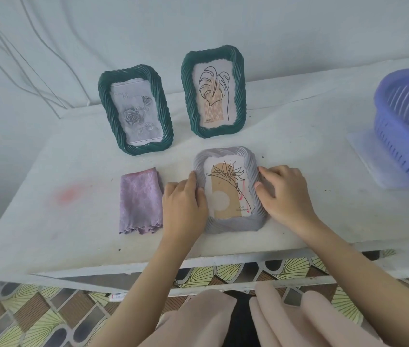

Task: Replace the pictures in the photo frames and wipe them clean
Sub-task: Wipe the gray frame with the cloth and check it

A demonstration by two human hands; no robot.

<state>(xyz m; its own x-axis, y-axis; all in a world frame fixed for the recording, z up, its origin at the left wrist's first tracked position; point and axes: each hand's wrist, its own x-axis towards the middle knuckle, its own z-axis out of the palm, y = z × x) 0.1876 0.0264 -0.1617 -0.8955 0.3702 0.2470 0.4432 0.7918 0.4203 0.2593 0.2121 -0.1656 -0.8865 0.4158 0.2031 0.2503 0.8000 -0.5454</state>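
A grey rope-edged photo frame (231, 225) lies flat on the white table (73, 221), showing a flower line drawing on beige. My left hand (184, 209) grips its left edge, thumb on top of the rim. My right hand (286, 194) grips its right edge, thumb on the rim. Two dark green frames stand upright behind: the left one (135, 113) holds a grey rose picture, the right one (213, 92) a leaf line drawing. A folded purple cloth (141, 201) lies left of my left hand.
A purple plastic basket (408, 121) sits at the table's right end on a white sheet. A faint red stain (69, 194) marks the table at left. White cloth hangs as a backdrop. The patterned floor and my knees show below the table's front edge.
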